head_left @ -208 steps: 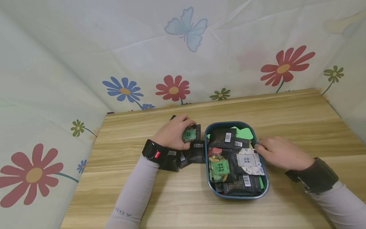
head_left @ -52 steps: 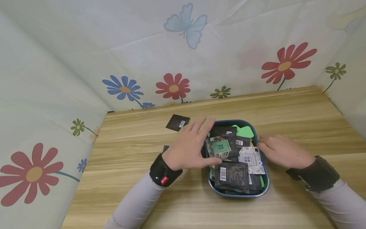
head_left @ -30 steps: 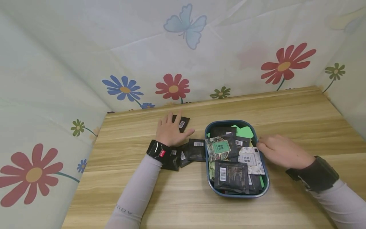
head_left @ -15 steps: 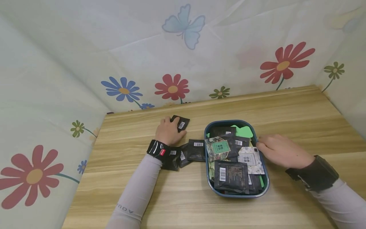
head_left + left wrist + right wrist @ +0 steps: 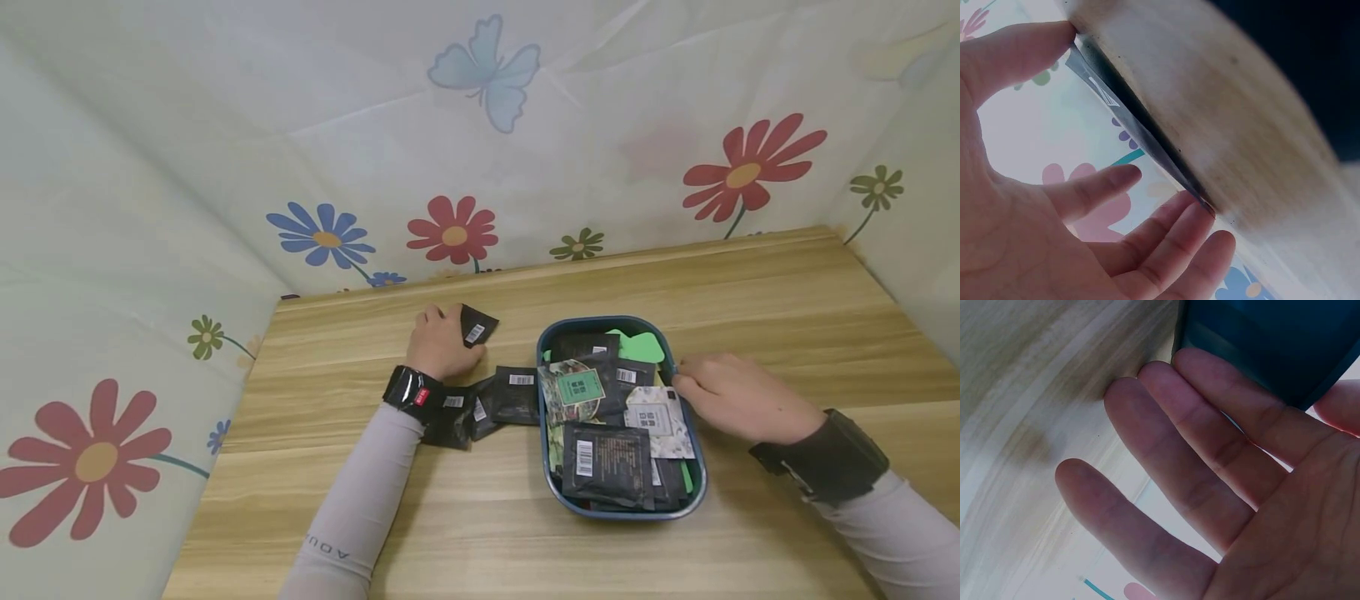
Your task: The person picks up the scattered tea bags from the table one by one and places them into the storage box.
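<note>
At the back left of the table, my left hand point(image 5: 438, 343) has thumb and fingertips at opposite edges of a black sachet point(image 5: 477, 326). In the left wrist view that sachet point(image 5: 1138, 134) tilts slightly off the wood between thumb and fingers. A blue rectangular tin point(image 5: 625, 517) stands mid-table, filled with black and patterned sachets. My right hand point(image 5: 750, 398) holds the tin's right rim, thumb at the edge. In the right wrist view the index finger lies against the tin's outer wall point(image 5: 1241, 356), other fingers extended below.
Several black sachets point(image 5: 517, 396) overlap on the table left of the tin, partly under the left wrist strap point(image 5: 411, 392). Bright green pieces point(image 5: 641, 347) show at the tin's back corner. Flower-printed cloth point(image 5: 615, 150) encloses the wooden table point(image 5: 480, 517).
My left hand has gone from the tin to the rear-left sachet, its fingers closing in and tilting it. Two more sachets lie atop the tin's pile than at first. My right hand stays put.
</note>
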Demonstrator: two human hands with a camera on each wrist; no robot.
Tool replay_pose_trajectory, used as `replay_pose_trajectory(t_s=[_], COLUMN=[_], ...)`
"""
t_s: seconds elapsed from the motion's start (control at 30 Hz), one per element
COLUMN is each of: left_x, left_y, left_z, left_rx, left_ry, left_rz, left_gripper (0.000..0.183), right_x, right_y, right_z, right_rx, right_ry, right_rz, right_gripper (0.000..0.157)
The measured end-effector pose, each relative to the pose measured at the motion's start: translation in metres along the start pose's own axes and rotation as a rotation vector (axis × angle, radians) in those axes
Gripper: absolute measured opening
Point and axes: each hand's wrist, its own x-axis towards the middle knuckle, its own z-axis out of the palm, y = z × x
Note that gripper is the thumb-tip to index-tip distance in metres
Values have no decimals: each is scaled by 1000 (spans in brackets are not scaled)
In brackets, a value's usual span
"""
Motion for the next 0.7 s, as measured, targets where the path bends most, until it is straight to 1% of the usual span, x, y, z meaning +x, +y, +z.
replay_pose_trajectory(t_s=[0.13,0.27,0.4,0.57,0.63,0.7], left_x=[-1,-3,-6,-9,-12,-18], left_y=[0,0,-1,3,7,13], left_z=[-4,-9,-14,-21,-26,-33], left_rx=[-20,-46,-60,-86,-109,-141], left_ry=[-2,-13,-13,49,88,129], left_rz=[-7,-13,3,60,97,148], left_gripper=[88,91,96,97,95,93], right_x=[0,-1,-1,-1,-1,-1], right_y=[0,0,0,0,0,1], right_z=[0,0,0,0,-1,-1], right_rx=[4,10,10,7,6,6], right_ry=[2,5,4,2,3,1], right_rz=[-1,-4,-2,-3,-5,-6], right_gripper=[28,29,29,29,29,29])
